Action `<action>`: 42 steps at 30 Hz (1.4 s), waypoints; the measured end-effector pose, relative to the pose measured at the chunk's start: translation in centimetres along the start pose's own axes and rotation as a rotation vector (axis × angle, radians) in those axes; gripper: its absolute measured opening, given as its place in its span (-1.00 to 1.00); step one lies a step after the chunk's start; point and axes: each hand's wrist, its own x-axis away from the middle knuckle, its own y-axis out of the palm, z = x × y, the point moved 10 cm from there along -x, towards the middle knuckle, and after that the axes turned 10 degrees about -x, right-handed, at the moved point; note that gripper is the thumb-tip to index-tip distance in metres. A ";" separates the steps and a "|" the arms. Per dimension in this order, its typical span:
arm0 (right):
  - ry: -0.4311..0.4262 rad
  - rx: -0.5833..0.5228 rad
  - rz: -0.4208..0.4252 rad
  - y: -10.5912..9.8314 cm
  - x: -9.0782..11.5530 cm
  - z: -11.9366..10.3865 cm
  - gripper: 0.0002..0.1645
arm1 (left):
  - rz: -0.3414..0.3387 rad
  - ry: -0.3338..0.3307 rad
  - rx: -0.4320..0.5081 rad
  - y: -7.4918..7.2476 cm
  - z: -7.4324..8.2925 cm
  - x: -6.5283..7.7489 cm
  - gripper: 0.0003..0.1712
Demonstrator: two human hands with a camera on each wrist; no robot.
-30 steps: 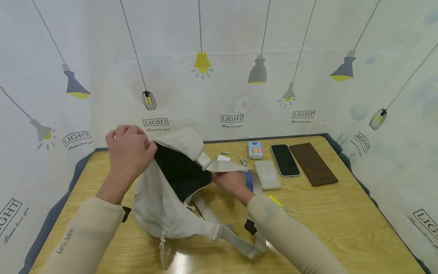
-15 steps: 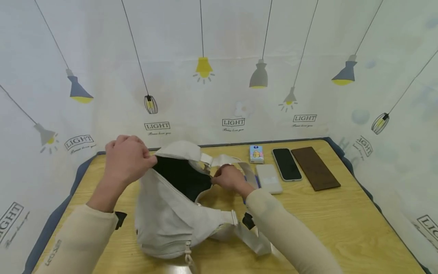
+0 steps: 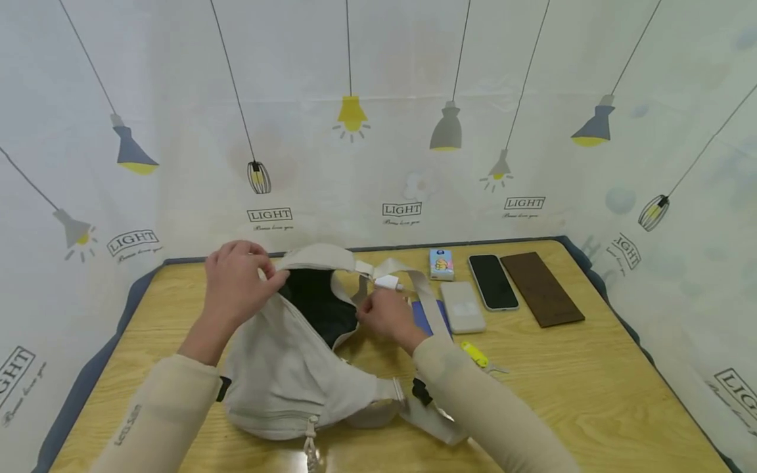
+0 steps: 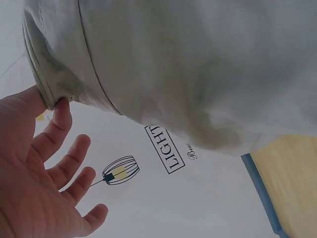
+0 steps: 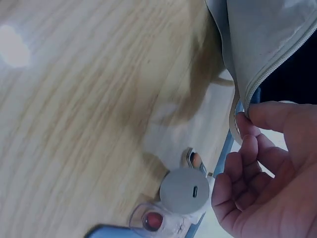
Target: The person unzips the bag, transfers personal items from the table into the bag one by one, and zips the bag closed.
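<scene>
A pale grey fabric bag point(image 3: 278, 374) stands on the table with its zipped mouth gaping, showing a black lining point(image 3: 319, 302). My left hand point(image 3: 239, 282) pinches the mouth's edge at its left end. In the left wrist view, the thumb and index finger of the left hand point(image 4: 42, 168) grip the zip edge, the other fingers spread free. At the mouth's right end, my right hand point(image 3: 387, 315) pinches the opposite edge. The right wrist view has the thumb and forefinger of the right hand point(image 5: 272, 173) on the zipper point(image 5: 280, 67).
Beyond the right hand lie a white charger point(image 3: 387, 282) and a blue flat item point(image 3: 421, 316) under the bag's strap point(image 3: 434, 309). Further right are a white power bank point(image 3: 462, 307), small printed pack point(image 3: 441, 264), phone point(image 3: 493, 282), brown wallet point(image 3: 542, 289) and yellow-tagged key point(image 3: 474, 353).
My left hand has come lower and to the right, nearer the right hand. The bag's top has sunk and its mouth is narrower. Both hands keep their pinch on the edge.
</scene>
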 end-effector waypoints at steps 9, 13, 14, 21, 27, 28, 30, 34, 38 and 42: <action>-0.023 0.013 -0.016 0.4 0.5 -0.9 -0.75 | 0.078 0.003 0.085 0.0 0.5 0.1 -0.63; -0.054 0.021 -0.024 -0.6 1.5 -1.5 -0.84 | 0.085 0.001 0.103 0.0 0.5 0.1 -0.65; -0.064 0.018 -0.021 -1.0 1.7 -1.5 -0.83 | 0.087 0.000 0.104 0.0 0.5 0.1 -0.65; -0.056 -0.029 0.061 -5.2 2.9 0.7 -0.80 | 0.076 -0.008 0.116 0.5 -0.2 0.1 -0.66; -0.018 -0.008 0.166 -9.5 3.9 4.0 -0.71 | 0.046 -0.015 0.112 0.8 -0.3 0.2 -0.66; -0.012 0.013 0.184 -10.2 4.0 4.7 -0.69 | 0.045 -0.015 0.109 0.8 -0.3 0.2 -0.66; -0.004 0.084 0.230 -11.4 4.1 6.2 -0.67 | 0.046 -0.012 0.106 0.9 -0.3 0.2 -0.66; 0.028 0.212 0.322 -13.5 4.6 9.6 -0.62 | 0.050 -0.008 0.110 1.2 -0.3 0.3 -0.66; 0.080 0.253 0.373 -15.1 5.3 13.1 -0.53 | 0.048 -0.014 0.119 1.5 -0.4 0.4 -0.66; 0.129 0.256 0.400 -16.5 6.3 15.8 -0.48 | 0.041 -0.018 0.115 1.7 -0.4 0.5 -0.66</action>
